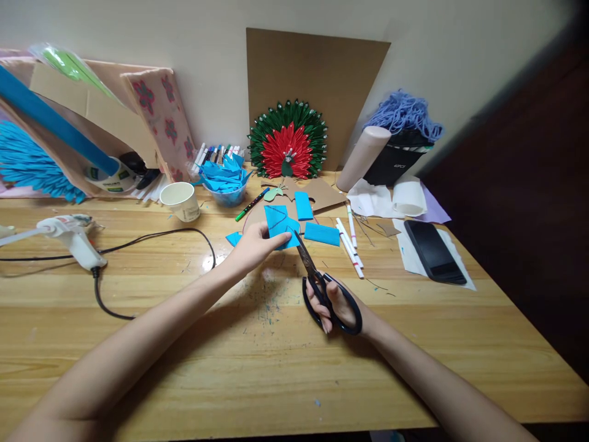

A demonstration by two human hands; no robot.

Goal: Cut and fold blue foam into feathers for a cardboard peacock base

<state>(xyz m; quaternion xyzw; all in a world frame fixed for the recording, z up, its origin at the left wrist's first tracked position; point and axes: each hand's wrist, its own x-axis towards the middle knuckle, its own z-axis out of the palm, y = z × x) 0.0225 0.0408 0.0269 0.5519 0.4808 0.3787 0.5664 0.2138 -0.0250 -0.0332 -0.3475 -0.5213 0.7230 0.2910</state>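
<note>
Between the thumb and fingers of my left hand (255,248) is a piece of blue paper (276,220) with dark drawn lines on it. My right hand (331,302) is closed in the black handles of a pair of scissors (311,265). The blades point up and away, and their tips meet the right edge of the blue paper. Just behind lie two more blue pieces, one upright strip (303,205) and one lying sideways (322,234). A small blue scrap (234,239) rests left of my fingers.
At left are a glue gun (76,236) with its cord, a paper cup (179,201) and a bowl (229,195) of blue cut pieces. Several white markers (350,248) and a phone (435,252) lie at right. Behind, a red and green peacock craft (289,144) leans on brown cardboard (317,73).
</note>
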